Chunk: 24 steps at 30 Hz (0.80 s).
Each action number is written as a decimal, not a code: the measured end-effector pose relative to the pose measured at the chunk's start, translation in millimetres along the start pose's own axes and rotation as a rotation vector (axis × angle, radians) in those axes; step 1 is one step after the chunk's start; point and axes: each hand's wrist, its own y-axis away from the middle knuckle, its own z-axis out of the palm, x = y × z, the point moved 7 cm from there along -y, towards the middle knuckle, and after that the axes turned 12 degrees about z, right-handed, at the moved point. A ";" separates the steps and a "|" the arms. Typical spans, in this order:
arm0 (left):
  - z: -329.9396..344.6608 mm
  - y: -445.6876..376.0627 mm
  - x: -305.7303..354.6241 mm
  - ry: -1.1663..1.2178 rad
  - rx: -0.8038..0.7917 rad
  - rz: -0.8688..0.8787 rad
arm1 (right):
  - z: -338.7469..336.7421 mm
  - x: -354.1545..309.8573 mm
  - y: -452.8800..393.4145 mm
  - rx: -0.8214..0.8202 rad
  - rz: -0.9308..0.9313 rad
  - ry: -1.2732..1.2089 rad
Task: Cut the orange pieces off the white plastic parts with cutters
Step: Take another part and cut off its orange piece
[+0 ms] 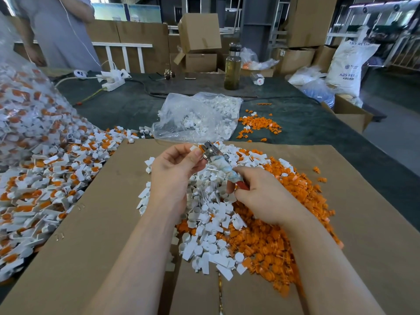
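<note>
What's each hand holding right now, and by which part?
The right hand grips the tape-wrapped, red-handled metal cutters by the handles. The left hand pinches a small white plastic part with an orange piece at the cutter head.

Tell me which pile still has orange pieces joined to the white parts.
The left pile, spilling from the big clear bag. The middle pile is white only; the right pile is orange only.

two hands (175,169) working, one pair of cutters (218,160), one bottle (232,67) standing, two clear bags (197,117) lying, white and orange bits (272,242) piling up uncountable
</note>
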 end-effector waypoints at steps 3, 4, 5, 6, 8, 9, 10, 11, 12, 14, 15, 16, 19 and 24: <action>0.5 0.0 0.0 0.002 -0.008 -0.019 | -0.1 -1.7 -0.1 0.030 -0.014 0.021; 0.6 0.0 0.3 0.007 -0.010 -0.028 | -0.3 -3.0 0.2 0.052 -0.024 0.023; 0.0 -0.2 0.9 0.015 -0.008 -0.037 | -0.7 -3.8 0.3 0.081 -0.032 0.029; -2.4 -0.8 1.6 0.026 0.008 -0.046 | -1.1 -4.1 0.1 0.112 -0.037 0.038; -15.2 -3.8 1.8 0.054 0.086 -0.075 | -2.8 -3.4 -0.5 0.172 -0.036 0.048; -24.6 -6.3 1.6 0.067 0.141 -0.091 | -4.6 -1.9 -1.0 0.202 -0.025 0.045; -35.8 -8.6 1.1 0.082 0.209 -0.105 | -7.2 0.8 -1.7 0.235 -0.007 0.046; -47.7 -10.7 0.4 0.104 0.288 -0.121 | -10.3 3.5 -2.3 0.274 0.015 0.050; -60.0 -12.0 -0.9 0.139 0.376 -0.142 | -14.1 6.7 -2.3 0.318 0.040 0.057; -83.5 -11.4 -5.7 0.235 0.567 -0.208 | -21.0 12.9 -2.4 0.393 0.096 0.085; -93.5 -10.4 -7.8 0.294 0.657 -0.238 | -23.5 16.1 -2.6 0.420 0.131 0.110; -101.7 -10.1 -9.8 0.361 0.732 -0.255 | -25.7 19.9 -2.9 0.441 0.171 0.140; -118.0 -11.5 -13.0 0.540 0.869 -0.239 | -30.6 31.4 -3.2 0.470 0.300 0.240; -130.1 -14.4 -13.3 0.701 0.927 -0.171 | -30.3 40.4 0.2 0.426 0.467 0.349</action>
